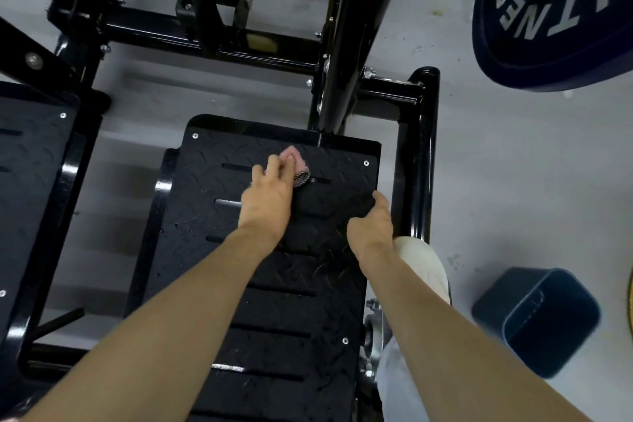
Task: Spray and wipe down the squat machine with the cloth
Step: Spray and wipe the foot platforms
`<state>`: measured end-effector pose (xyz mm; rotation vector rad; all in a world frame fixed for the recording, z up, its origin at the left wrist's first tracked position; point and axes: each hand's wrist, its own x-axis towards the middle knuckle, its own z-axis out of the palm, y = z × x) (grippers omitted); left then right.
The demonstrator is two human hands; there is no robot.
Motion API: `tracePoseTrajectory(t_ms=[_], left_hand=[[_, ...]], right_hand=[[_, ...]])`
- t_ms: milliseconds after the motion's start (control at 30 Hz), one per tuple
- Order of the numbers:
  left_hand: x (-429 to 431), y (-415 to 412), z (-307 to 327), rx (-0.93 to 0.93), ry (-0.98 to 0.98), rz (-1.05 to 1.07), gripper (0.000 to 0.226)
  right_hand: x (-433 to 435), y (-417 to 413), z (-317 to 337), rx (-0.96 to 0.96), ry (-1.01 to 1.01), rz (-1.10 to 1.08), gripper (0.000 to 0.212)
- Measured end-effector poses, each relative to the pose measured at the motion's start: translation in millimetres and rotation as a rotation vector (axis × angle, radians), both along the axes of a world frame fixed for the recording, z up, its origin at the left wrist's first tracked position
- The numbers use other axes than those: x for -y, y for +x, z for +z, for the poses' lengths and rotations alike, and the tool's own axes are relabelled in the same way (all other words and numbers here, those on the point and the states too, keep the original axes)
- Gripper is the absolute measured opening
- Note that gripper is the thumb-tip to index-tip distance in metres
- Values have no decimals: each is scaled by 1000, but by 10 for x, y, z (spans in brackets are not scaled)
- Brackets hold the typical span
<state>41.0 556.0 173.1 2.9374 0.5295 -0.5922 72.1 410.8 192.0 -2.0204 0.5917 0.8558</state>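
Note:
The squat machine's black diamond-tread foot plate (260,301) fills the middle of the head view, inside a black steel frame (424,147). My left hand (269,197) presses a small pink cloth (297,161) against the plate near its far edge, fingers curled over the cloth. My right hand (371,221) hovers or rests over the plate's right side, fingers bent downward and out of sight; whether it holds anything is hidden. No spray bottle shows.
A second foot plate (30,181) lies at the left. A blue weight plate (555,14) stands at the top right. A dark blue bin (537,319) sits on the grey floor at the right. My white shoe (424,264) is beside the plate's right edge.

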Motion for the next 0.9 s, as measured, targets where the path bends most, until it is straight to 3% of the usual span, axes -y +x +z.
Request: tracePoseTrajectory(t_ms=[100,233,333,400,533,600,667,833,900], left_hand=[[245,-16,19,3,-30,49,75],[415,-185,22,1,-124,-414,82],[67,-229,41,-34,-28,-508,87],[-228,-295,43,-36,24,-341,88],[-712,-532,-34,34,39,312,84],[-752,-618,-74,31,74,512,78],[-708,-699,-103,11,106,405,81],[-950,-877,-38,-70,107,-234,92],[-1152,-832,-3,-98,128,-183,89]], right_hand=[[-35,-57,-11,54,-55,112,77],[-77,-70,-28,102,-154,204,70],[-152,-85,-20,82,-241,300,72],[-191,-122,-3,73,-272,374,75],[-257,-187,13,120,-319,510,81],[-288,-202,18,123,-328,557,83],[-304,-209,17,116,-341,579,84],[-364,-208,16,111,-372,579,83],[-383,-216,10,117,-383,583,83]])
